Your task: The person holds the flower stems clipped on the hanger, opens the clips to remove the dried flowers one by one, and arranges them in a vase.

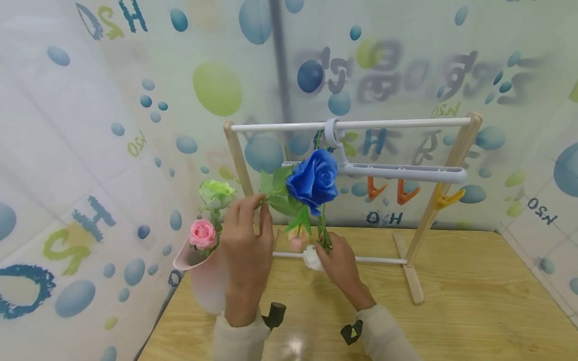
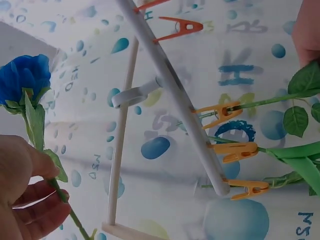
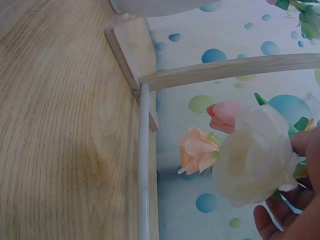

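Observation:
My right hand (image 1: pixel 328 246) grips the stem of a blue rose (image 1: pixel 314 179) low down, and the bloom stands upright in front of the white clip hanger (image 1: pixel 406 173). A white flower (image 1: pixel 311 257) hangs against that hand's fingers (image 3: pixel 280 220), beside a peach flower (image 3: pixel 196 151) and a pink bud (image 3: pixel 225 114). My left hand (image 1: pixel 262 201) pinches a green leafy stem (image 2: pixel 260 103) that a yellow clip (image 2: pixel 219 113) holds on the hanger. The left wrist view shows the blue rose (image 2: pixel 24 75) and the right hand (image 2: pixel 25 185) on its stem.
A wooden drying rack (image 1: pixel 458 150) with a white top rod stands on the wooden table (image 1: pixel 474 311). Orange clips (image 1: pixel 377 187) and a yellow clip (image 1: pixel 447 198) hang free. At the left a pink vase (image 1: pixel 205 286) holds a pink rose (image 1: pixel 202 233) and a green rose (image 1: pixel 217 192).

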Demonstrator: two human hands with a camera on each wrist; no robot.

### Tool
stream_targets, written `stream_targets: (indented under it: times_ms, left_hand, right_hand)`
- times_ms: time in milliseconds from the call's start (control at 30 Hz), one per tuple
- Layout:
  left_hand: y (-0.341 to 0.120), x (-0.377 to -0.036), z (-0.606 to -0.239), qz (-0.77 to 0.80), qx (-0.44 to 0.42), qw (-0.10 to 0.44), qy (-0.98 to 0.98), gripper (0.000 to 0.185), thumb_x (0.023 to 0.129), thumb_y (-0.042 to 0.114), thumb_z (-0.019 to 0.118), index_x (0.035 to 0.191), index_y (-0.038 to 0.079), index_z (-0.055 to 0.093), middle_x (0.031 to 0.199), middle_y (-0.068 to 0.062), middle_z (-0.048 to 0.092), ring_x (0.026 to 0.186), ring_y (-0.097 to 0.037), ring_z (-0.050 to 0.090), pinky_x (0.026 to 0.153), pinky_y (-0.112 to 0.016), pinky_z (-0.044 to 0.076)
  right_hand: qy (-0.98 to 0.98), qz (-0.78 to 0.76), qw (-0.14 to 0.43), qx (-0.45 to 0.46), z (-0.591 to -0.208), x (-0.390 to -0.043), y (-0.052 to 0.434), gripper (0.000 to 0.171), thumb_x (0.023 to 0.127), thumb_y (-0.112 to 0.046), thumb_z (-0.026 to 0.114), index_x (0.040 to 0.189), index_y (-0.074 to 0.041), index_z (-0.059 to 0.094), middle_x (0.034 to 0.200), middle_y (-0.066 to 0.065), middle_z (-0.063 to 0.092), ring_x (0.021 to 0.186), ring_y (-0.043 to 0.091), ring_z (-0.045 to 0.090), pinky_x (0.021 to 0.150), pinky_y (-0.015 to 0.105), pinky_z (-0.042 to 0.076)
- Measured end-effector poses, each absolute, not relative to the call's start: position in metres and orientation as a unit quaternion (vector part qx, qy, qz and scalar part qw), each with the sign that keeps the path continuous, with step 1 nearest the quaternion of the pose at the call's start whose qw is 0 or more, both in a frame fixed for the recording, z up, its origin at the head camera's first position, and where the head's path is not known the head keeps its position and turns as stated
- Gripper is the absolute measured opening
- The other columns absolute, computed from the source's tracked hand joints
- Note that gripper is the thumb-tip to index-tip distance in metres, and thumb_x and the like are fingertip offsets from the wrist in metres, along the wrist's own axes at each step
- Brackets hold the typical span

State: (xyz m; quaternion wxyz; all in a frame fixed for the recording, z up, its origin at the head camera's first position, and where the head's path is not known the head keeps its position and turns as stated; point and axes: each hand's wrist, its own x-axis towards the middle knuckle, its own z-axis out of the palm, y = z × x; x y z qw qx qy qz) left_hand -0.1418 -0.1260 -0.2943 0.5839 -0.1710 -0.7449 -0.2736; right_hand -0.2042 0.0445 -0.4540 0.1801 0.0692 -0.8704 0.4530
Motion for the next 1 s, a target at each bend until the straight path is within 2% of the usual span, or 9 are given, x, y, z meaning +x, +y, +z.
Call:
stream_targets:
  times_ms: [167,333,600,833,1000]
  left_hand:
    - [-0.134,-0.143,-0.286,-0.291,-0.165,0.605,-0.722,0.016,0.090,-0.005,0.065,0.105,-0.002,0.069,0.091,-0.018,0.063,0.081,-0.030,0.063,0.071,-0.036,0.053]
    - [-0.143,-0.150,-0.290,-0.300,-0.125,0.594,-0.736,0.019,0.092,-0.003,0.064,0.109,-0.002,0.070,0.092,-0.020,0.063,0.078,-0.030,0.062,0.068,-0.037,0.053]
    - [-0.166,-0.163,-0.314,-0.294,-0.028,0.520,-0.801,0.019,0.094,0.001,0.062,0.111,-0.003,0.069,0.099,-0.021,0.066,0.085,-0.034,0.066,0.073,-0.044,0.057]
    - [-0.180,-0.161,-0.323,-0.249,0.054,0.462,-0.849,0.015,0.091,0.002,0.061,0.103,-0.005,0.068,0.093,-0.022,0.066,0.073,-0.039,0.064,0.061,-0.048,0.052]
    - [-0.184,-0.155,-0.317,-0.208,0.112,0.393,-0.889,0.016,0.092,0.009,0.061,0.101,-0.002,0.067,0.094,-0.021,0.068,0.071,-0.045,0.064,0.056,-0.055,0.049]
  right_hand:
    - [-0.869,0.453,0.184,0.070,-0.455,-0.205,0.046,0.011,0.092,-0.019,0.068,0.094,-0.008,0.066,0.073,0.003,0.057,0.064,0.016,0.044,0.055,0.030,0.035]
    - [-0.868,0.450,0.197,0.071,-0.455,-0.204,0.047,0.010,0.092,-0.018,0.068,0.094,-0.008,0.067,0.071,0.001,0.057,0.063,0.015,0.044,0.054,0.028,0.035]
    - [-0.869,0.450,0.194,0.068,-0.455,-0.204,0.049,0.011,0.092,-0.018,0.068,0.095,-0.007,0.067,0.072,0.003,0.058,0.065,0.016,0.045,0.055,0.029,0.035]
    - [-0.870,0.445,0.203,0.066,-0.457,-0.206,0.054,0.009,0.091,-0.016,0.068,0.091,-0.007,0.067,0.070,0.002,0.057,0.063,0.016,0.044,0.055,0.029,0.036]
    - [-0.865,0.451,0.210,0.067,-0.457,-0.206,0.057,0.008,0.092,-0.015,0.067,0.089,-0.008,0.067,0.070,0.003,0.056,0.064,0.017,0.044,0.056,0.031,0.036]
